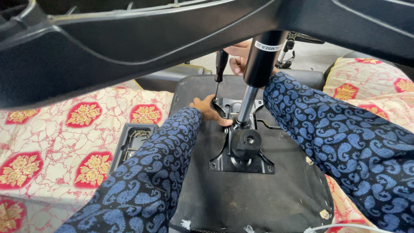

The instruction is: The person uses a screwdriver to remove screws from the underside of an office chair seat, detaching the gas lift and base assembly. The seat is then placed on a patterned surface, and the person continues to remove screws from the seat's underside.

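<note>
My left hand (210, 110) rests on the black metal mounting plate (241, 162), fingers pressed at its far left corner. The plate lies flat on the underside of the black seat cushion (258, 198), and the gas cylinder (258, 64) rises from it, chrome below and black above. My right hand (239, 56) grips the black-handled screwdriver (220, 71) upright, its thin shaft pointing down to the plate just beside my left fingers.

Both sleeves (151, 172) are black with a blue paisley pattern. The seat underside (241, 194), mounting plate (224, 162) and screwdriver handle (221, 64) at centre are black. The bedcover (64, 146) at left is cream with red veining and red-and-gold floral medallions.
</note>
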